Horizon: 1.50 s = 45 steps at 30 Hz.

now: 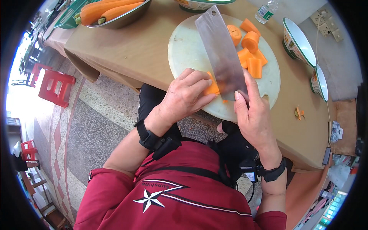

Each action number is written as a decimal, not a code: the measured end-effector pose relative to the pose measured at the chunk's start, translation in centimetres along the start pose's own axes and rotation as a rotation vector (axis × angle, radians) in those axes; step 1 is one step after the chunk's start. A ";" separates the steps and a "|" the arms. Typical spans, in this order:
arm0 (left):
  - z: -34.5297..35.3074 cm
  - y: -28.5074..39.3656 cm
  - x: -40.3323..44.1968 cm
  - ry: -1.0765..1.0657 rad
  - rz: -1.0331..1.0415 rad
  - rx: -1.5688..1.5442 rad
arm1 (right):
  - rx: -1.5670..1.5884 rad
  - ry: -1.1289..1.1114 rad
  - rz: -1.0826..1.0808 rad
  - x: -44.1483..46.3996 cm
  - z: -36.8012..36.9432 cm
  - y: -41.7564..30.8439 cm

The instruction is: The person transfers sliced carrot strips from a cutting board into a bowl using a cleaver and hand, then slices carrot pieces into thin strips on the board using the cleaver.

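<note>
Chopping board, pale greenish white, with surrounding colours
On the board: carrot pieces, orange. Over it: cleaver, grey. Under it: worktop, plain tan. Right of it: bowl, white inside, green-rimmed, patterned outside. Left of it: stool, red; floor, speckled grey, reddish bands. Nearer than it: shirt, maroon, black-and-white star.

Hands hold a cleaver and carrot piece.
</note>
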<state>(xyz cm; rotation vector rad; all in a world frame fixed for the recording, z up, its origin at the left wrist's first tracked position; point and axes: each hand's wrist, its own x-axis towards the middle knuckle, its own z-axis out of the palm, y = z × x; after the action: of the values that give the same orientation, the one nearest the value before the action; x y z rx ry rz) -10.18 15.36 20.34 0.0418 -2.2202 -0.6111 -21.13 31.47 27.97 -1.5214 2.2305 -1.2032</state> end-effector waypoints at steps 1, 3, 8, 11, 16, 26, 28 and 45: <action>0.0 0.0 0.0 0.002 -0.001 0.000 | -0.001 0.001 -0.001 0.0 0.0 0.0; 0.0 0.0 0.0 0.005 -0.002 0.000 | 0.018 -0.012 0.031 0.0 -0.1 -0.2; 0.0 0.1 0.1 0.012 0.005 0.002 | -0.028 -0.081 0.055 0.0 -0.4 -0.5; 0.0 0.1 0.0 0.003 -0.003 0.009 | -0.051 -0.076 0.044 0.1 -0.2 -0.5; 0.1 -0.1 0.0 0.011 0.010 -0.007 | -0.099 -0.069 0.000 0.4 0.1 -0.9; -0.1 0.0 0.0 0.000 0.004 -0.018 | -0.246 -0.142 0.066 2.6 0.5 -1.9; 0.1 0.0 0.0 0.008 0.003 -0.019 | -0.277 -0.138 0.049 3.2 0.7 -1.5; -0.9 0.5 -0.1 -0.065 -0.015 -0.078 | -0.295 -0.146 0.096 6.4 1.4 -0.6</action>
<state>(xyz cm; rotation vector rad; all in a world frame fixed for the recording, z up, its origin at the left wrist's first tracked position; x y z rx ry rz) -9.38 15.39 21.00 -0.0013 -2.2582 -0.7157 -22.92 25.28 29.23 -1.5221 2.4307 -0.7363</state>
